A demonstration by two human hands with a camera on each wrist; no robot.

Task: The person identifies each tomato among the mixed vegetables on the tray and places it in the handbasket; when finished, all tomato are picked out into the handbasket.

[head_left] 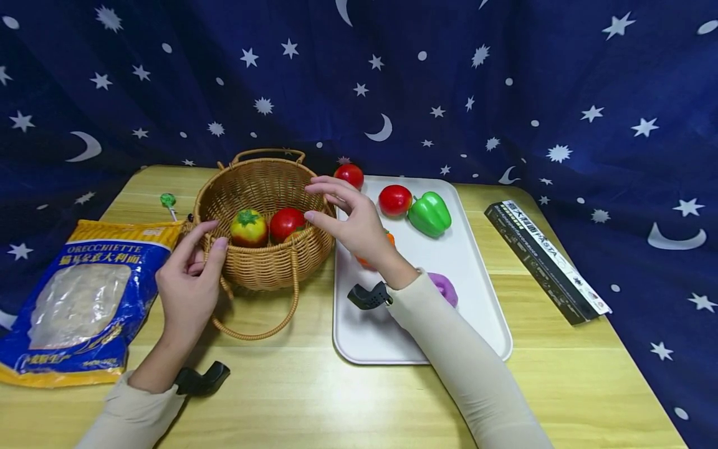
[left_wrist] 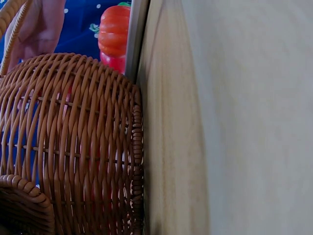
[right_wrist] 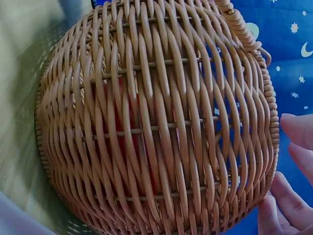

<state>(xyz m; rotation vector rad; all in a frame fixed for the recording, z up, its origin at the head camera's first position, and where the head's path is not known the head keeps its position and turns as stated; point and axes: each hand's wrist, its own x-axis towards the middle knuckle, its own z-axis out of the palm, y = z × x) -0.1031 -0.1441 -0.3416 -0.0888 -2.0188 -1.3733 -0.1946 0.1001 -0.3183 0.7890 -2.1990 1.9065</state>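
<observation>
A wicker basket [head_left: 263, 265] stands at the back left of the table, holding a yellow-red tomato [head_left: 248, 229] and a red tomato [head_left: 287, 224]. My left hand [head_left: 187, 284] is at its left rim, thumb and index finger apart. Over the right rim, my right hand [head_left: 359, 224] has its fingers extended, with nothing between them and the thumb. Whether either hand touches the wicker is unclear. One basket handle [head_left: 263, 337] hangs down in front; the other stands up at the back. In the right wrist view, fingertips [right_wrist: 288, 203] are beside the basket's edge.
Right of the basket lies a white tray [head_left: 477, 312] with red fruits [head_left: 395, 200], a green bell pepper [head_left: 430, 215], a purple ring-shaped piece [head_left: 445, 289] and an orange pumpkin [left_wrist: 113, 32]. An orecchiette bag [head_left: 84, 299], green lollipop [head_left: 167, 200] and black pasta box [head_left: 544, 262] lie around.
</observation>
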